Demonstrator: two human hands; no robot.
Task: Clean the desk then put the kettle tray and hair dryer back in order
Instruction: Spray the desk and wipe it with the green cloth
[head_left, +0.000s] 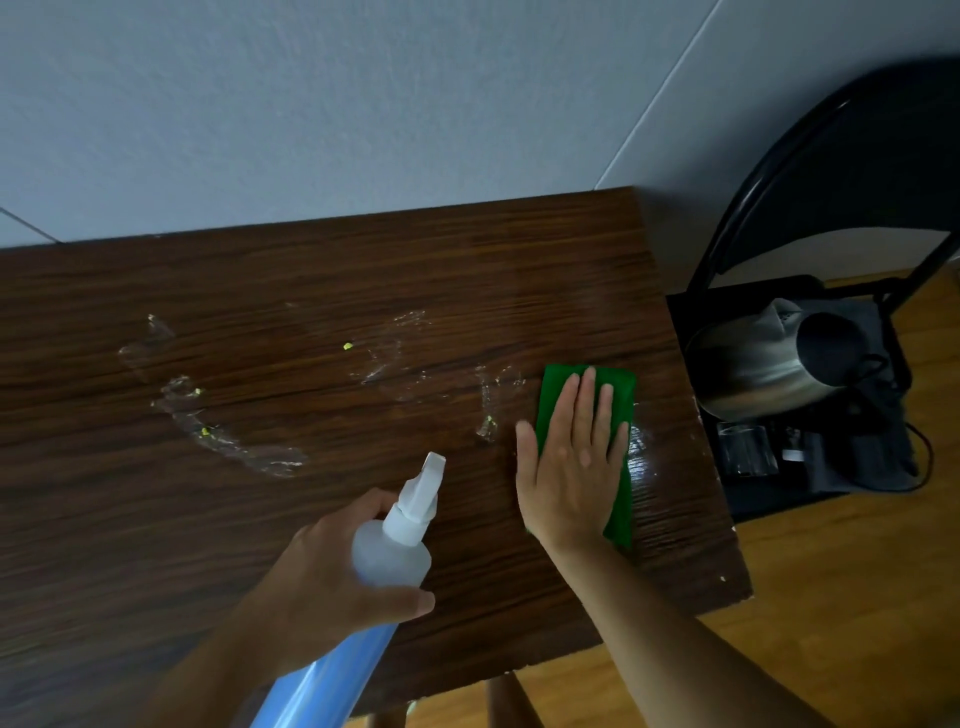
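Desk (322, 291): dark wood-grain top set against a grey wall (311, 104); bare of kettle tray and hair dryer. Streaks of clear residue (228, 441) with small yellow specks lie across its middle, from 9 o'clock to centre; a wet sheen shows near the right edge.

Right hand (571, 467): flat, palm down, fingers held together and thumb spread, pressing a green cloth (621, 384) onto the desk at 3 o'clock of the top. The cloth shows beyond the fingertips and along the little-finger side.

Left hand (332, 571): closed around the neck of a spray bottle (389, 561), clear upper body, blue lower part, white nozzle pointing toward 1 o'clock, held above the desk at 6 o'clock.

Kettle (769, 364): steel, on a black tray (748, 499) that rests on a black chair (831, 156), just beside the desk's right edge at 3 o'clock. A clear glass (745, 449) and dark cord share the tray. Hair dryer: cannot tell.
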